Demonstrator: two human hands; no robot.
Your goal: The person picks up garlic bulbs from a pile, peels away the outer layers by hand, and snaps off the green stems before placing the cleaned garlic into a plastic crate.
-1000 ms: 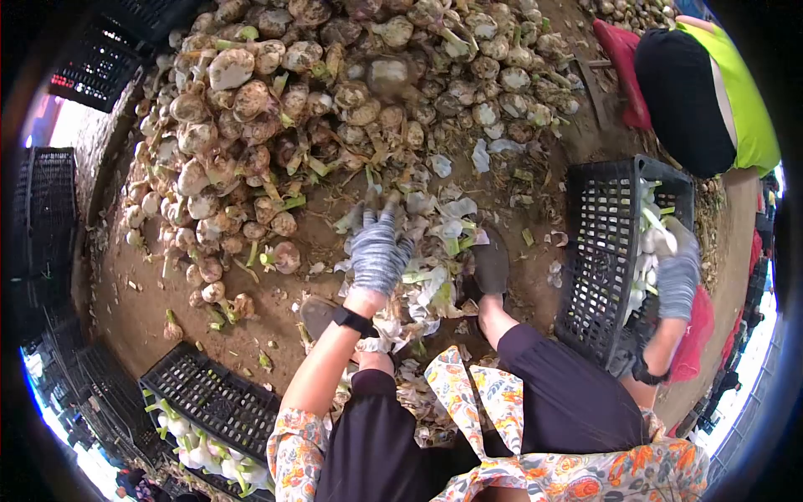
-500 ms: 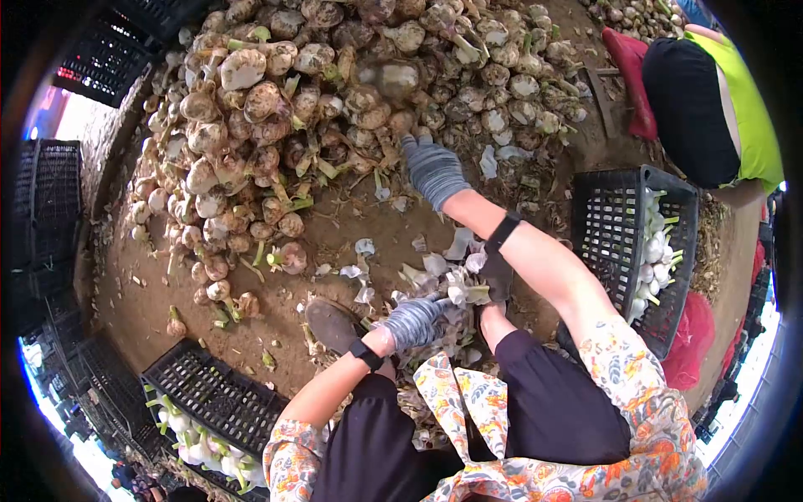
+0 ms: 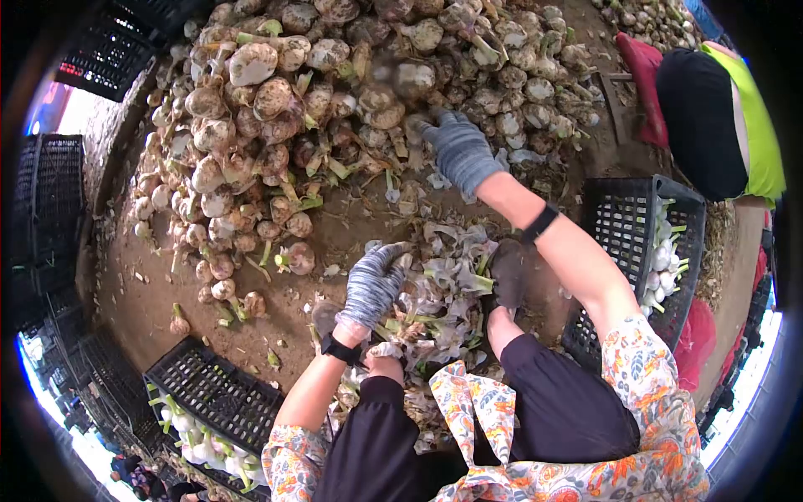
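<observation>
My right hand (image 3: 464, 152), in a grey knitted glove, is at the near edge of a heap of soil-stained garlic bulbs (image 3: 273, 99). Its fingers close on a brownish garlic bulb (image 3: 416, 128), slightly blurred. My left hand (image 3: 374, 283), gloved the same way, hovers over the left side of a pile of garlic skins and stem bits (image 3: 443, 305) between my feet. Its fingers stretch forward with a gap beside the thumb, and I see nothing held. The palm is hidden.
Black crates with white, trimmed garlic stand at right (image 3: 623, 219) and lower left (image 3: 219, 389). More black crates (image 3: 54, 192) line the left. Another person in black and yellow-green (image 3: 703, 125) sits at upper right by a red sack (image 3: 642, 88). Loose bulbs (image 3: 253, 304) lie on the ground.
My left hand has drawn up and left from the skins, leaving the white garlic it was beside. My right hand has shifted right along the heap's edge. The view has shifted slightly.
</observation>
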